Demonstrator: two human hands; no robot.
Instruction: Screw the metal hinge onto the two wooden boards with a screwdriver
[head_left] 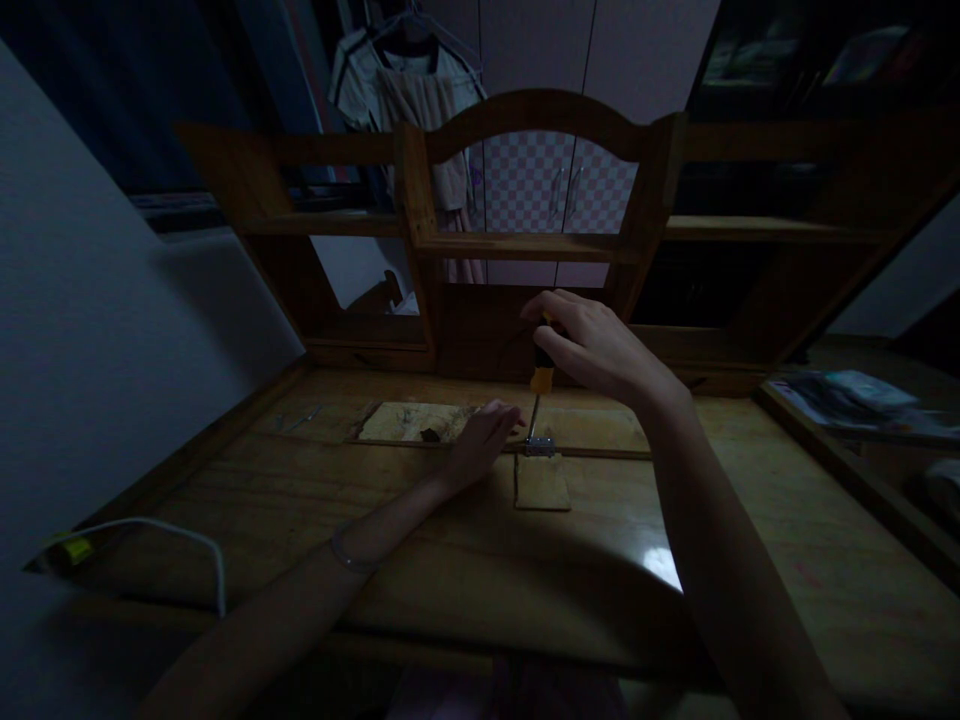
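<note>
Screwdriver point(541, 380), pinched in the right hand point(604, 345), slants down to a metal hinge point(541, 447) nearer the back edge of the desk point(465, 565), beside a small board point(541, 485). Turning seems the step in hand; the next move likely calls for a seated tip. Dimness blurs the contact; whether the left hand's point(484, 440) grip holds anything, one cannot tell.

The hinge point(540, 447) was dull-shining metal, I noticed. The screwdriver point(541, 382) over the hinge had a plastic-looking handle point(541, 379) and metal shaft point(535, 414); the panel point(543, 485) just below it was matt wood, the desk point(465, 560) around it smooth, glossy wood.
</note>
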